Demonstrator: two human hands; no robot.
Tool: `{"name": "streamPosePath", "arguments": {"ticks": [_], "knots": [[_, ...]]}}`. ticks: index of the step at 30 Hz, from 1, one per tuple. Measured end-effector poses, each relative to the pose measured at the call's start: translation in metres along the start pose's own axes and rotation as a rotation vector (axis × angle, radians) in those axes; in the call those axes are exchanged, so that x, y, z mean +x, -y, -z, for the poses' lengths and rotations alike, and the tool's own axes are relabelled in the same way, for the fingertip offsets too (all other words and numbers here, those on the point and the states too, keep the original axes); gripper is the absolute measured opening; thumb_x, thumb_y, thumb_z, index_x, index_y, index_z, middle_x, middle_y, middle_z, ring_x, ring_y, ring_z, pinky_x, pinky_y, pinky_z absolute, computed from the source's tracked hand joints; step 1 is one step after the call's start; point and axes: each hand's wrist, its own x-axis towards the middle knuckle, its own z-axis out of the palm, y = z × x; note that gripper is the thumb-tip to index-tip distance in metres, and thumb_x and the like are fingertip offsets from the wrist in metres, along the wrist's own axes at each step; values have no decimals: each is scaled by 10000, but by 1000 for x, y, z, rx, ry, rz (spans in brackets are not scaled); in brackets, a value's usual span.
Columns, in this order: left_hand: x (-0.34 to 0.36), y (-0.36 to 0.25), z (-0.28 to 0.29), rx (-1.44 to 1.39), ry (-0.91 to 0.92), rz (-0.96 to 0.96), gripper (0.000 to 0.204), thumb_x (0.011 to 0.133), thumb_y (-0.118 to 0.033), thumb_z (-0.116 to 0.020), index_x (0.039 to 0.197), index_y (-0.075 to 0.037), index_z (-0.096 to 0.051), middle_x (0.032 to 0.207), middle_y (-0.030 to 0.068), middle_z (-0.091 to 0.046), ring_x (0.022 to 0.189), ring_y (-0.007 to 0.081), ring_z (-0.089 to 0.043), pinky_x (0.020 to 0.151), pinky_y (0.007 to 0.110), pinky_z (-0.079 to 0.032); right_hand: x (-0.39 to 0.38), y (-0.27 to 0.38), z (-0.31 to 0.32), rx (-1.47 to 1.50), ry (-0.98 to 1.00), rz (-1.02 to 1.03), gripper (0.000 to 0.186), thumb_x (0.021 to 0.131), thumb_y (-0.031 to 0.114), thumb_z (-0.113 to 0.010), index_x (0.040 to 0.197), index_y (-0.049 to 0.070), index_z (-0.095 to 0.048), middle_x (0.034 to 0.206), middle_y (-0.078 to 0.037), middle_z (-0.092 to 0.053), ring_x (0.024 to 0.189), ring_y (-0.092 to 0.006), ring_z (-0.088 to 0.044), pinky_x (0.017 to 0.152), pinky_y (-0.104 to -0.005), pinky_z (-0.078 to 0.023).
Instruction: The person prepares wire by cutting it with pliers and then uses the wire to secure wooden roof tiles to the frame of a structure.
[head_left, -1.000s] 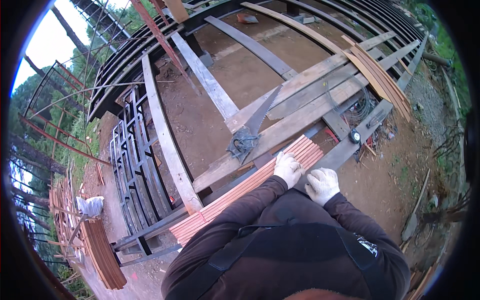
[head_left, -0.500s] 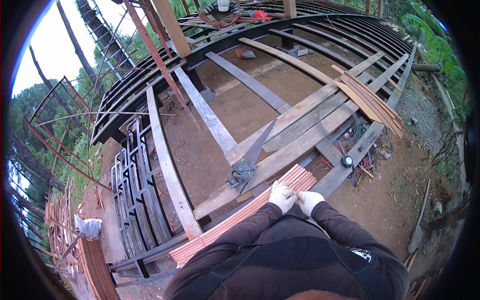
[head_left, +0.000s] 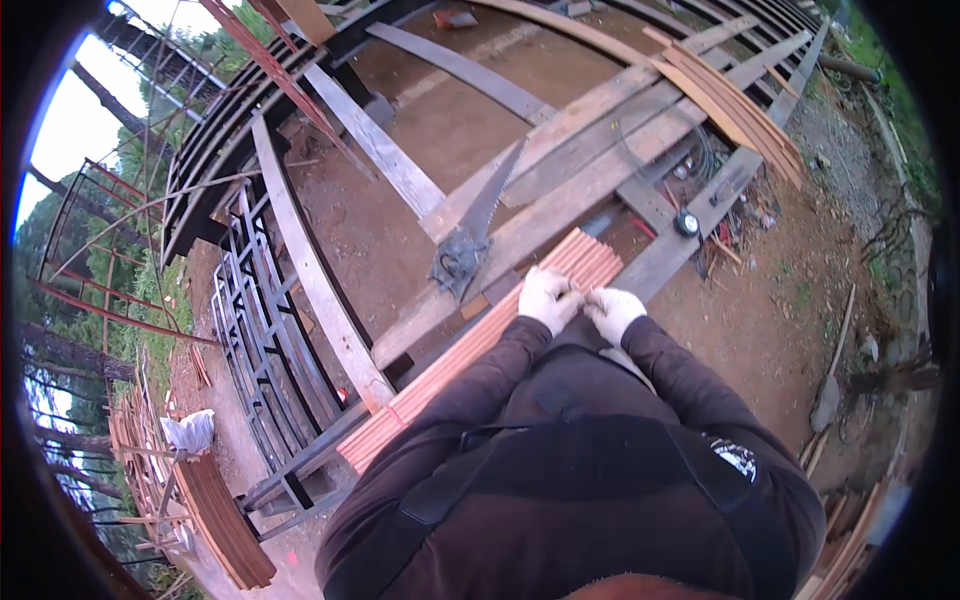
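Both my hands wear white gloves and meet in front of my body, just beside a bundle of long reddish-brown wooden strips [head_left: 588,262]. My left hand [head_left: 548,300] is closed in a pinch at the near side of the bundle. Close against it, my right hand [head_left: 614,312] has its fingers pinched too. Whatever lies between the fingertips is too small and hidden to make out. A pink tie [head_left: 394,414] wraps the bundle near its left end. Beyond my hands, a handsaw [head_left: 493,198] lies on the planks, its handle end by a crumpled grey cloth [head_left: 460,260].
Wide planks [head_left: 600,165] rest across a dark frame over bare soil. Reddish boards [head_left: 725,110] lie at right, near a coil of wire [head_left: 690,155] and a round dark object with a pale face [head_left: 686,223]. Black metal frames [head_left: 262,320] and stacked strips [head_left: 222,515] are at left.
My view has tilted downward, so the scene sits higher and the person at the far side has left the picture. My hands stay together in a pinch by the bundle.
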Motion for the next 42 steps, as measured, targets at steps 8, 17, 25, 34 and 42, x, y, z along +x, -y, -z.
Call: {"name": "streamPosePath", "arguments": {"ticks": [8, 17, 25, 34, 42], "knots": [[16, 8, 21, 119, 125, 0, 177, 794, -302, -733, 796, -139, -802, 811, 67, -719, 898, 279, -655, 852, 411, -528, 10, -20, 10, 56, 84, -74, 194, 947, 240, -655, 1031, 74, -713, 945, -199, -720, 938, -401, -700, 820, -468, -554], [12, 24, 13, 38, 156, 30, 177, 775, -252, -769, 808, -80, -797, 806, 132, -679, 895, 332, -666, 849, 437, -528, 24, 7, -2, 78, 75, -123, 255, 936, 301, -678, 1071, 94, -738, 976, -198, -748, 961, -385, -718, 846, -458, -564], [12, 23, 5, 95, 110, 125, 202, 759, -267, -762, 802, -74, -804, 884, 167, -725, 956, 335, -691, 860, 434, -539, 9, 4, -18, -218, 24, -28, 217, 972, 285, -615, 921, 86, -684, 876, -190, -724, 857, -406, -710, 769, -522, -553], [64, 5, -7, 346, 503, -76, 223, 821, -329, -725, 923, -146, -803, 938, 128, -759, 920, 341, -722, 841, 475, -567, -7, 19, -57, 24, -112, -235, 257, 982, 269, -581, 1007, 45, -704, 860, -248, -716, 857, -423, -718, 816, -509, -573], [100, -3, -24, 425, 917, -395, 205, 814, -328, -720, 961, -228, -821, 924, 90, -775, 903, 311, -737, 811, 464, -561, 12, 30, -17, -74, 270, -245, 348, 948, 352, -598, 912, 45, -759, 897, -237, -735, 891, -405, -721, 821, -480, -570]]}}
